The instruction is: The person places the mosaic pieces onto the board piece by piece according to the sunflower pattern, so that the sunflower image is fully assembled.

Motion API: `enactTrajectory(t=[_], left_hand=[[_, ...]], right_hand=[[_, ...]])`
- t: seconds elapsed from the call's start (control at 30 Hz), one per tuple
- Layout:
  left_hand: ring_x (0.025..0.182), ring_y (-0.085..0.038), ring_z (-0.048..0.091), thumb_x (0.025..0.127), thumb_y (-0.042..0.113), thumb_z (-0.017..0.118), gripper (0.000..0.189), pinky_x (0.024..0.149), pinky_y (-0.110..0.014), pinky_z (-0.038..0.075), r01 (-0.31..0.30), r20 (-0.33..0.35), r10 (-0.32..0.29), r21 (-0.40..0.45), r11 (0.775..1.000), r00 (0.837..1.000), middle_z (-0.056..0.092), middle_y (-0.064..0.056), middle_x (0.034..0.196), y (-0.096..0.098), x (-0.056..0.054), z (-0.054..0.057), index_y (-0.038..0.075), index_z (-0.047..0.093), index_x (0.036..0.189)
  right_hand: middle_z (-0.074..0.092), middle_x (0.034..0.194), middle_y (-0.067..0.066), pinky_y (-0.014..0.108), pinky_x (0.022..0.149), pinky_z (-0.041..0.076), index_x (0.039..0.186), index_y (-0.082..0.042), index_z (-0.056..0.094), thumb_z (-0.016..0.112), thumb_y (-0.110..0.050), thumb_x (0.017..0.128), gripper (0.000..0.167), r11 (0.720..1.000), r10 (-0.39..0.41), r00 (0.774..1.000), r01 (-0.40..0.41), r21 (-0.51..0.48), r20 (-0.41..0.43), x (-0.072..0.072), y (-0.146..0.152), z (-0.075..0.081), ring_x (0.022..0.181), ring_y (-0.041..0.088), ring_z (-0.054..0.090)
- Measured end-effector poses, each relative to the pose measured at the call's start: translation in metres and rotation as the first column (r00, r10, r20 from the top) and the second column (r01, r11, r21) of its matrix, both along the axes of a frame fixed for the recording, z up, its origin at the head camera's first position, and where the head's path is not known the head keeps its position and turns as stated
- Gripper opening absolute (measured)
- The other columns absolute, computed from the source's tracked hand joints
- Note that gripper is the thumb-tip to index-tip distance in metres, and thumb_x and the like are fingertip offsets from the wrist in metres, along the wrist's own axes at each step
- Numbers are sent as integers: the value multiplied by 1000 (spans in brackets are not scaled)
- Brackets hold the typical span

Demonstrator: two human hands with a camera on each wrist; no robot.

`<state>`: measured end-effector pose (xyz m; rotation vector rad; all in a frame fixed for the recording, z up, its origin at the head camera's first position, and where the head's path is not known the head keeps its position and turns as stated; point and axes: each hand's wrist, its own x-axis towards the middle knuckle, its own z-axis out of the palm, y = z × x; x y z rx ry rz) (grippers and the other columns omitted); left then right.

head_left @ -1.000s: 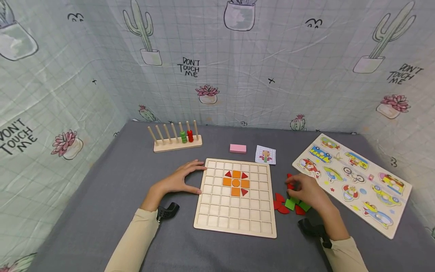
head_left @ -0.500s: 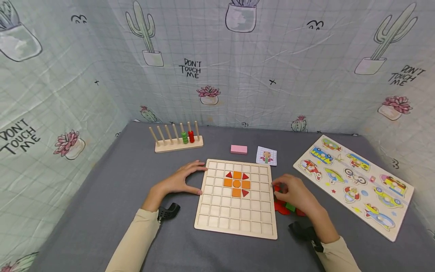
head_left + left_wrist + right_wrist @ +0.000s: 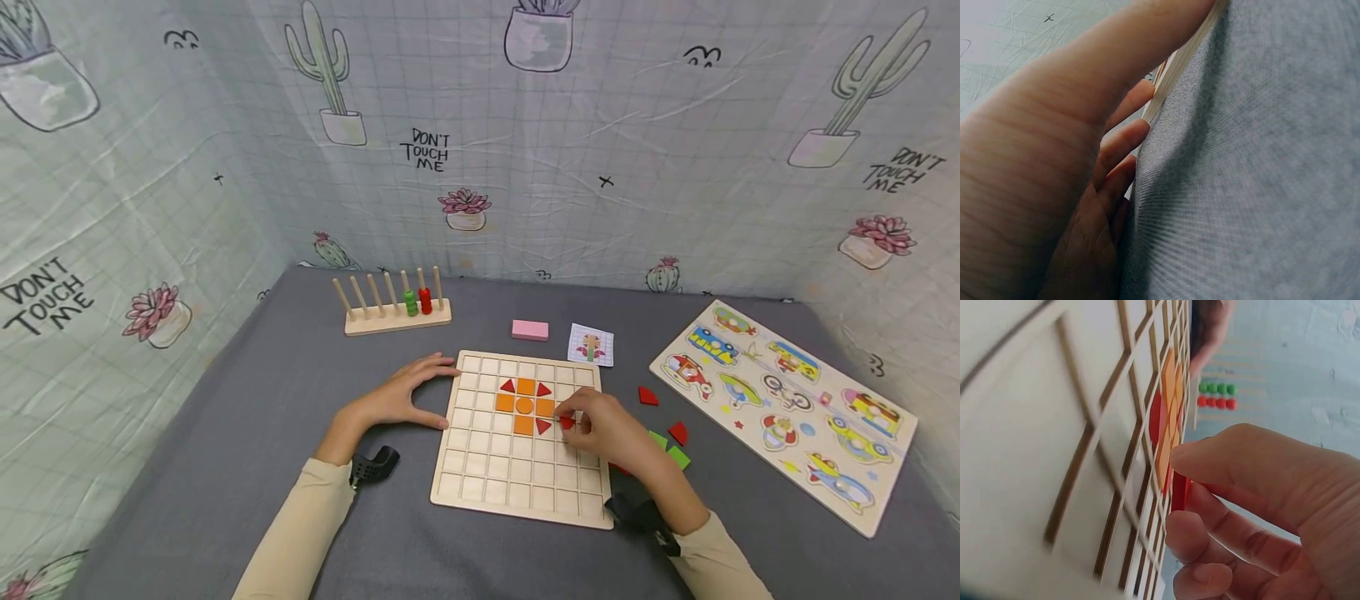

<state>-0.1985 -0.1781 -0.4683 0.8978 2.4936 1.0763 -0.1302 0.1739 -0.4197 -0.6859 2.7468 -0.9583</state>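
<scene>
A square wooden grid board point(image 3: 487, 467) lies in the middle of the table. Orange squares and an orange disc point(image 3: 524, 406) form a cross on it, with red triangles point(image 3: 543, 427) at three of its corners. My left hand point(image 3: 401, 396) touches the board's left edge with thumb and fingertips, fingers spread; the left wrist view shows fingertips at the wooden rim point(image 3: 1175, 72). Over the cells right of the cross, my right hand point(image 3: 600, 425) pinches a small red tile point(image 3: 1179, 490) between thumb and fingers, close over the grid. The fingers hide part of the tile's outline.
Loose red pieces point(image 3: 678, 432) and green squares point(image 3: 678, 457) lie right of the board, some behind the right forearm. Behind it are a pattern card point(image 3: 591, 344), a pink block point(image 3: 530, 331) and a peg rack point(image 3: 397, 318) with beads. A vehicle puzzle point(image 3: 783, 417) lies far right.
My right hand has moved left from the loose pieces to over the board, carrying a red tile. The left hand stays at the board's left edge.
</scene>
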Motion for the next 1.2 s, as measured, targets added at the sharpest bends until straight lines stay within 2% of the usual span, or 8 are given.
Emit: enactTrajectory(t=[0.23, 0.43, 0.67, 0.77, 0.93, 1.2], left_hand=[[149, -33, 12, 77, 37, 84, 79, 114, -63, 13, 2, 24, -2, -1, 1000, 1000, 28, -8, 158, -1, 0, 1, 20, 48, 145], [149, -34, 14, 78, 35, 83, 78, 114, -63, 14, 3, 15, -3, -1, 1000, 1000, 29, -9, 158, -1, -1, 0, 19, 48, 146], [149, -33, 14, 77, 35, 84, 78, 114, -63, 13, -2, 16, 2, 8, 1000, 1000, 29, -8, 158, -1, 0, 1, 19, 49, 145], [149, -33, 14, 77, 35, 84, 78, 114, -63, 13, -4, 20, 4, 7, 1000, 1000, 29, -8, 158, -1, 0, 1, 19, 48, 145], [149, -31, 14, 78, 37, 83, 78, 114, -62, 14, 0, 21, 0, 2, 1000, 1000, 29, -6, 158, 0, 0, 1, 21, 48, 145], [149, -32, 14, 77, 34, 84, 78, 115, -61, 14, -1, 15, 1, 10, 1000, 1000, 30, -7, 158, -1, 0, 2, 19, 49, 145]], right_hand=[[64, 95, 6, 21, 58, 44, 101, -2, 72, 72, 2, 79, 23, 997, 77, 997, -77, -3, -21, -3, -23, -1, 69, 13, 50], [67, 98, 5, 26, 72, 51, 99, -3, 73, 71, 2, 79, 21, 993, 115, 990, -115, 4, -81, -5, -39, -5, 85, 19, 58], [67, 99, 3, 28, 76, 51, 100, -5, 73, 73, -2, 81, 20, 990, 138, 986, -136, 29, -89, -8, -57, -7, 87, 17, 57], [68, 101, 5, 27, 75, 51, 102, -4, 72, 73, -4, 82, 20, 988, 154, 984, -152, 29, -94, -9, -65, -8, 87, 17, 57], [68, 101, 4, 23, 67, 47, 101, -5, 72, 70, -2, 84, 18, 985, 174, 981, -172, 36, -89, -12, -71, -10, 79, 13, 55], [68, 101, 4, 21, 63, 44, 99, -5, 72, 70, -1, 85, 15, 986, 166, 985, -164, 37, -49, -14, -73, -9, 74, 13, 53]])
